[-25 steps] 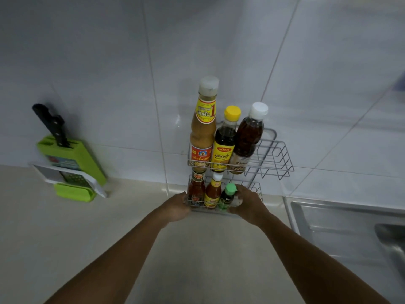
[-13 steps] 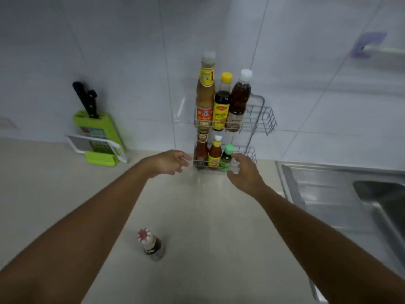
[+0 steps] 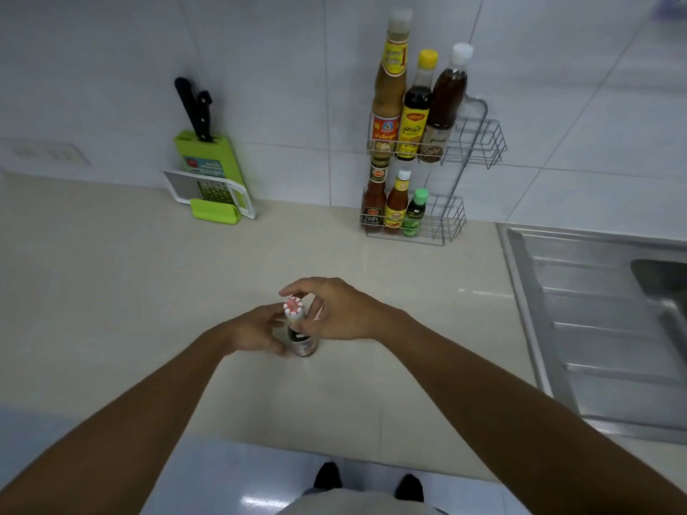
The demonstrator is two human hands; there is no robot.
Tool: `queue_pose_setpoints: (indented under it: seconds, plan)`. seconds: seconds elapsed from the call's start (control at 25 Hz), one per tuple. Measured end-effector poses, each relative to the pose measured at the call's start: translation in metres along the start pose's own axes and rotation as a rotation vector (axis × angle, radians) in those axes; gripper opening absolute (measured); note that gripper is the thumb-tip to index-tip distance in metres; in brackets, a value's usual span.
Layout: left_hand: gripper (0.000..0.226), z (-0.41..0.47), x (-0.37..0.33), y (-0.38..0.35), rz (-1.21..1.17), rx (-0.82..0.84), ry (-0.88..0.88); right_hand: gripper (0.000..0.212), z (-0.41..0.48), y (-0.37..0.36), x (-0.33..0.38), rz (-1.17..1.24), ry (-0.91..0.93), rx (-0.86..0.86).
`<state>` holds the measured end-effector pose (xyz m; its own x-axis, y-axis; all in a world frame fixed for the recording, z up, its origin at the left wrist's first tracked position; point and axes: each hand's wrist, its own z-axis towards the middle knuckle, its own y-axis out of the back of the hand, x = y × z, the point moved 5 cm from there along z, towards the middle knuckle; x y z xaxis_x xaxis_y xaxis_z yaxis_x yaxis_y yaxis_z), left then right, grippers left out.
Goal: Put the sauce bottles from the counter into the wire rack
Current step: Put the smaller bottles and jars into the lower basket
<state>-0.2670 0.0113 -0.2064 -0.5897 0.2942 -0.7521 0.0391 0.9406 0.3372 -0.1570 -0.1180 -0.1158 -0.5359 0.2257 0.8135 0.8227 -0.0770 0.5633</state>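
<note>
Head view: both hands (image 3: pixel 334 317) flank bottle (image 3: pixel 299 328)

Green knife block (image 3: pixel 208 163) (two black handles) against wall; grater (image 3: pixel 212 189) leaning; steel sink (image 3: pixel 594 321) right.

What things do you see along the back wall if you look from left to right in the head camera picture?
Green knife holder with black knives, white grater leaning in front of it → wire rack holding six sauce bottles → metal sink.
</note>
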Motion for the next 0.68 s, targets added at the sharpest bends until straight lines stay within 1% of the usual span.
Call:
queue_pose_setpoints:
  seconds: [0.08,0.16,0.24,0.28,0.32,0.36,0.4,0.44,0.52,0.56,0.6,0.64,0.68]
  plan:
    - [0.052,0.001,0.001,-0.024,-0.128,-0.072,-0.087,0.042,0.004,-0.009,0.002,-0.104,0.013,-0.071]
    - [0.037,0.005,-0.003,-0.039,-0.264,-0.183,-0.136,0.037,0.003,-0.011,0.003,-0.174,0.008,-0.1]
    - [0.016,0.007,-0.009,-0.047,-0.349,-0.253,-0.16,0.033,-0.002,-0.004,0.004,-0.222,0.037,-0.123]
    - [0.017,0.007,-0.014,-0.047,-0.325,-0.273,-0.165,0.03,-0.006,0.003,0.004,-0.235,0.044,-0.141]
    - [0.025,0.011,-0.015,-0.045,-0.289,-0.285,-0.183,0.028,-0.011,0.015,0.004,-0.25,0.038,-0.159]
    - [0.025,0.01,-0.024,-0.041,-0.201,-0.291,-0.186,0.027,-0.016,0.027,0.004,-0.271,0.033,-0.172]
    - [0.021,0.01,-0.036,-0.036,-0.122,-0.275,-0.217,0.026,-0.022,0.041,0.005,-0.321,0.034,-0.172]
    - [0.018,0.008,-0.055,-0.032,-0.036,-0.217,-0.258,0.027,-0.027,0.056,0.007,-0.426,0.055,-0.173]
    - [0.016,0.004,-0.096,-0.026,0.068,-0.039,-0.315,0.036,-0.035,0.082,0.016,-0.738,0.188,-0.228]
    - [0.015,0.001,-0.118,-0.025,0.092,0.041,-0.325,0.041,-0.039,0.095,0.018,-0.849,0.248,-0.277]
    - [0.015,-0.003,-0.138,-0.023,0.112,0.085,-0.324,0.045,-0.042,0.109,0.02,-0.892,0.277,-0.35]
    - [0.016,-0.004,-0.154,-0.02,0.118,0.062,-0.336,0.046,-0.046,0.121,0.02,-0.867,0.256,-0.428]
    - [0.017,-0.005,-0.169,-0.016,0.175,-0.04,-0.329,0.046,-0.049,0.131,0.021,-0.788,0.188,-0.497]
